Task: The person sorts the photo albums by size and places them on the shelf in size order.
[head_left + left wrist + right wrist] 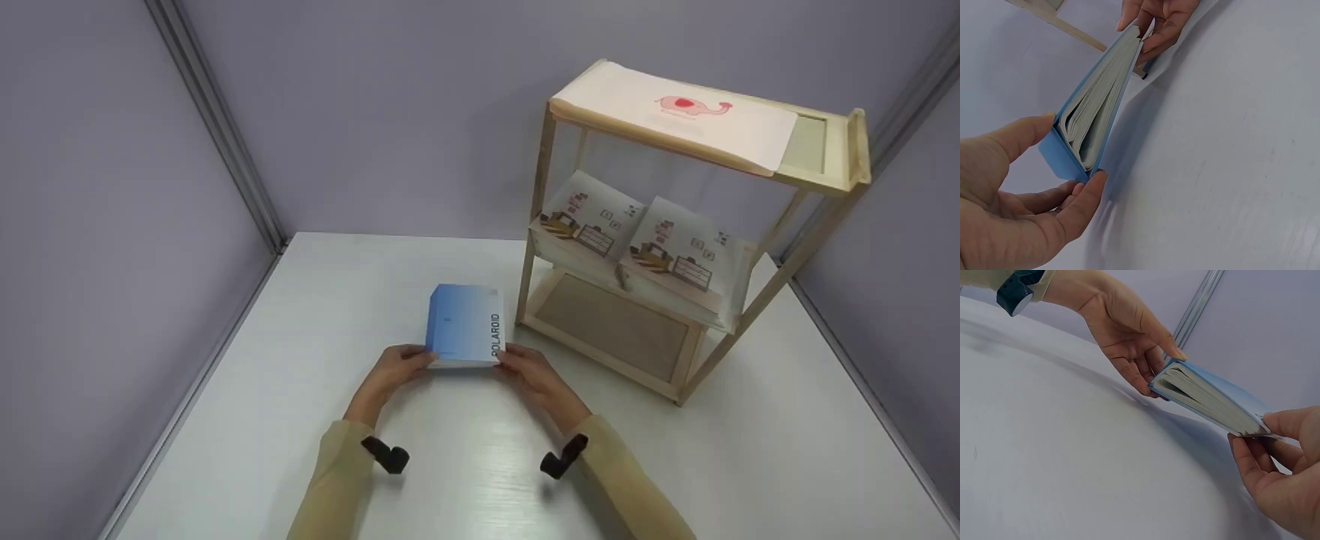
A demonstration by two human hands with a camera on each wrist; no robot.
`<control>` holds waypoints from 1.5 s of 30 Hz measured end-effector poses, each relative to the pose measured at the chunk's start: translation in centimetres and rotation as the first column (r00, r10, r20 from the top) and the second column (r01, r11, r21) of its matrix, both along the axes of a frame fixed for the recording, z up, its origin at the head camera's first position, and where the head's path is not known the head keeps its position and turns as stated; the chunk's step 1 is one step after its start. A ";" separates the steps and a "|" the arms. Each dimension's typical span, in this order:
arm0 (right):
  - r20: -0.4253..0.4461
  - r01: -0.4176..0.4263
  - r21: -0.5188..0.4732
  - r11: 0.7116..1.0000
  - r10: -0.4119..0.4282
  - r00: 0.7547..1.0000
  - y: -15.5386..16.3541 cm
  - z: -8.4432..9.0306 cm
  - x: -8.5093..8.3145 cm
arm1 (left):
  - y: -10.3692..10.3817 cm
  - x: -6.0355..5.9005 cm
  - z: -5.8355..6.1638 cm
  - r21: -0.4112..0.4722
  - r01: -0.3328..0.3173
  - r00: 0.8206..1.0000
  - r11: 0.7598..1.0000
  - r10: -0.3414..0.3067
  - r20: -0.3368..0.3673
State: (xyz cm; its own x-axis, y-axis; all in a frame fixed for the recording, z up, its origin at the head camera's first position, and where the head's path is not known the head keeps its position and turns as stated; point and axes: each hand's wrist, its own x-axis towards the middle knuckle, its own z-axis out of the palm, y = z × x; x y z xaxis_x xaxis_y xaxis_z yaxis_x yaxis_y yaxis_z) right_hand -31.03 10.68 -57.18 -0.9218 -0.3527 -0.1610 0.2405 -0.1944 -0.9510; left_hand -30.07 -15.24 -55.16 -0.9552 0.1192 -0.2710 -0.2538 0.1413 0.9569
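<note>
A blue-to-white photo album (pixel 465 322) marked POLAROID is held up by both hands, its cover facing up and its shadow on the table below. The left hand (pixel 397 369) pinches the spine side, thumb on top and fingers underneath. At the opposite, white edge, the right hand (pixel 536 376) pinches it between thumb and fingers. In the left wrist view the album's page edges (pixel 1098 95) show, slightly fanned between the covers and thicker at the spine. The right wrist view also shows the album (pixel 1207 396) between both hands, tilted.
A wooden rack (pixel 611 341) stands on the white table (pixel 300 322) to the right. Two illustrated books or folders (pixel 592 217) lean on its middle shelf. A white sheet with a pink elephant (pixel 675 112) covers much of its top. Walls enclose the back and sides.
</note>
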 end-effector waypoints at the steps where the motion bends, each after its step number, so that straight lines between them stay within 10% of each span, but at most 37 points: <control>1: 0.000 -0.019 -0.007 1.000 0.019 1.000 0.1 0.2 0.1 | 0.0 0.2 0.3 0.001 0.009 1.000 1.000 -0.009 0.000; 45: 0.002 -0.207 -0.015 0.978 0.207 0.978 1.7 1.7 3.7 | -0.3 1.9 -0.3 -0.045 0.035 0.999 0.998 -0.035 0.000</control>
State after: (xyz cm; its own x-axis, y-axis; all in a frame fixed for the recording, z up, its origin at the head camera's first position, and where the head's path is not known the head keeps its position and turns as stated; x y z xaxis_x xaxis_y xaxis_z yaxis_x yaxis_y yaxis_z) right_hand -27.32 12.37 -55.44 -0.8278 -0.5384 -0.1576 0.2803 -0.1535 -0.9476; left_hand -28.19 -15.56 -55.49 -0.9510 0.1402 -0.2756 -0.2468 0.1929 0.9497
